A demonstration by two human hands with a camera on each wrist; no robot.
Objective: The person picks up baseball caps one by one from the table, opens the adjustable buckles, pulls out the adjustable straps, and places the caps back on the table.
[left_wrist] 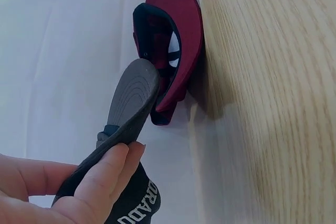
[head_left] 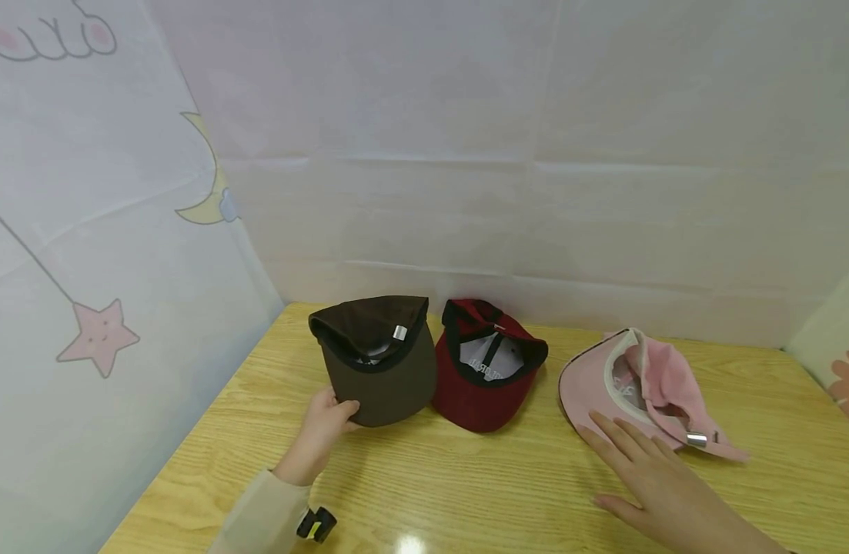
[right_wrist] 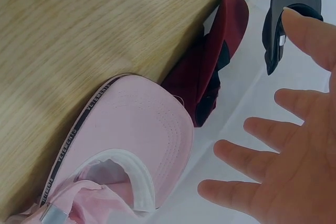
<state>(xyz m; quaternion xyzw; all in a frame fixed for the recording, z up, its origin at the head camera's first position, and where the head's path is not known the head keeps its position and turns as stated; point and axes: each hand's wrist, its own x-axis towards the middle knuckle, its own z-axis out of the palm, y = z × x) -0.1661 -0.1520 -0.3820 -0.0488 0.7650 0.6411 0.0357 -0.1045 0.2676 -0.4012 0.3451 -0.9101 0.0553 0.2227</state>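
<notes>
My left hand (head_left: 323, 427) pinches the brim of a dark brown baseball cap (head_left: 399, 388), thumb on the brim's underside and fingers on its other face. The cap is tilted so its hollow inside and metal buckle show; in the left wrist view pale lettering runs across its crown. Beside it a dark red cap (head_left: 482, 404) lies with its inside facing me. At the right lies a pink cap (head_left: 597, 385) with a white inner band and a metal buckle. My right hand (head_left: 663, 492), fingers straight and spread, is close to the pink cap and overlaps its brim in the head view.
The caps are on a light wood-grain table (head_left: 459, 500). Behind it hangs a pale wall sheet (head_left: 535, 231), and another with a star and a moon (head_left: 209, 200) stands at the left. A glare spot shows at the table's front.
</notes>
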